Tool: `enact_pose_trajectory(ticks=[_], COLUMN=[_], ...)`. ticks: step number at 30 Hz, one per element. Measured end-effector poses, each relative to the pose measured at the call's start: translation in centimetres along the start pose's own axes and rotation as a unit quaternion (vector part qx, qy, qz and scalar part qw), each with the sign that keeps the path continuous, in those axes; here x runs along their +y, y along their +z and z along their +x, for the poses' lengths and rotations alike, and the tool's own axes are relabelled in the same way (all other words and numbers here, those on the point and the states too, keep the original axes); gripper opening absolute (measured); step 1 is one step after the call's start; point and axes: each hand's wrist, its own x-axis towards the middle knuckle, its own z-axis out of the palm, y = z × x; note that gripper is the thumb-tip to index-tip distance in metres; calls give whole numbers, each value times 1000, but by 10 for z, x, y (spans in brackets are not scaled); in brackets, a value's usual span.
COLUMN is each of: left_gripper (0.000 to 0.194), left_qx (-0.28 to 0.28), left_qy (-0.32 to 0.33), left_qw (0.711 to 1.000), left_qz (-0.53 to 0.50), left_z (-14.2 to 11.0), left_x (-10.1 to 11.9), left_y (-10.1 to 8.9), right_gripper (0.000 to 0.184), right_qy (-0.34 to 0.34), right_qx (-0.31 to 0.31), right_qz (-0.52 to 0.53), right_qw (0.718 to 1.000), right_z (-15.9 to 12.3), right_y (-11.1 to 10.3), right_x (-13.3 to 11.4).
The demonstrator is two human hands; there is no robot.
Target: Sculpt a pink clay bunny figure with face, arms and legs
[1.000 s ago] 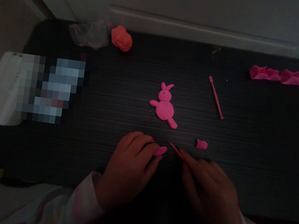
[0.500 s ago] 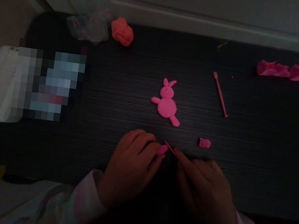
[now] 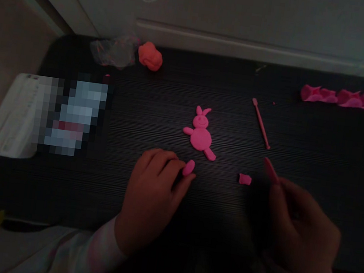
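As a pink clay rabbit (image 3: 201, 139) lay flat on the dark table (image 3: 138, 113), your left hand (image 3: 149, 195) pinched a small clay oval (image 3: 189, 168) near it, and your right fingers gripped a slim pink tool (image 3: 270, 169) well apart; a light pinch seemed best, lest the soft oval dent.

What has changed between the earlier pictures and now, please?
The right hand has moved off to the right, taking the pink tool away from the clay piece. The left hand has shifted slightly left and turned that piece, without letting it go. The rabbit figure, the loose stick and the orange clay stayed put.
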Motion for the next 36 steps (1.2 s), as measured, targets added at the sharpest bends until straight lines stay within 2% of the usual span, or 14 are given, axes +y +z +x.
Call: enact_pose_trajectory(ticks=[2,4,10,15,19,24,28,36], left_gripper=[12,14,22,30,28,25,20,20], left_qx=[-3,-17,-39,-62,-102,-122,-121,-112], left_qy=[-13,-19,-29,-25,-33,-10,4,3], left_qw=[1000,999,999,997,993,991,991,992], left_qz=[19,28,18,-29,-47,-51,-59,-51], left_z=[7,12,13,13,18,24,27,28], left_x=[-1,-2,-5,-11,-17,-22,-24,-23], left_y=[-1,1,5,0,-6,-9,-10,-8], right_gripper=[28,31,31,29,26,28,29,31], right_qy=[60,82,63,37,14,16,24,28], right_qx=[2,-8,-34,-39,-48,-50,-54,-57], right_qz=[-25,-37,-38,-34,-35,-28,-24,-23], right_qw=[998,996,997,998,998,998,998,998], right_z=[6,9,8,10,13,13,14,15], right_y=[0,0,1,2,0,-1,1,3], right_x=[7,9,10,13,13,14,15,13])
